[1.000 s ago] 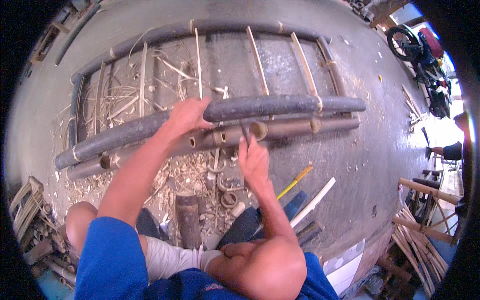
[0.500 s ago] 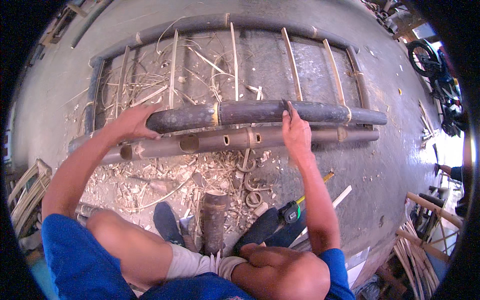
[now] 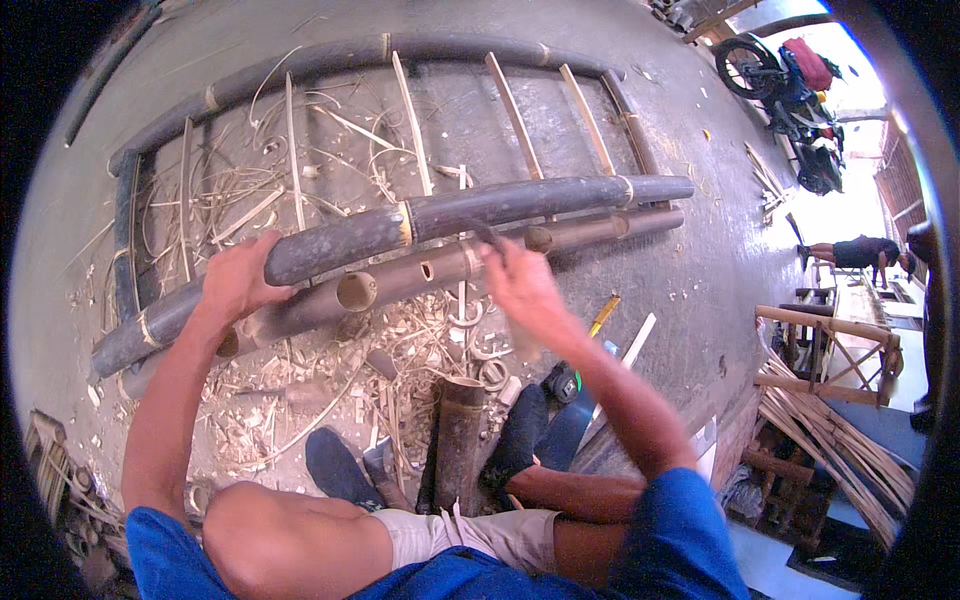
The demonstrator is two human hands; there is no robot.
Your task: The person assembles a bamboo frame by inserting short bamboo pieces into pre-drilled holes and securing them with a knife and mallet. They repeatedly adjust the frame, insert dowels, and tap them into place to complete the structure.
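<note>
My left hand (image 3: 240, 285) grips a thick dark bamboo pole (image 3: 470, 212) that lies across the floor as the near rail of a ladder-like frame. Just below it runs a thinner brown bamboo pole (image 3: 440, 272) with round holes cut in it. My right hand (image 3: 522, 290) hovers over this brown pole, blurred, closed on a small dark tool (image 3: 482, 235) whose tip touches the poles. Thin bamboo slats (image 3: 413, 125) run from the near rail to the far dark rail (image 3: 330, 60).
Bamboo shavings and curls (image 3: 400, 350) litter the concrete floor. A short bamboo stump (image 3: 460, 440) stands between my feet, with a tape measure (image 3: 562, 380) and pale sticks (image 3: 620, 340) beside it. A motorcycle (image 3: 785, 90) and stacked bamboo furniture (image 3: 840, 380) stand at the right.
My left hand slid from the pole's end to grip the dark pole further in. My right hand dropped from the dark pole to the brown pole. The view shifted.
</note>
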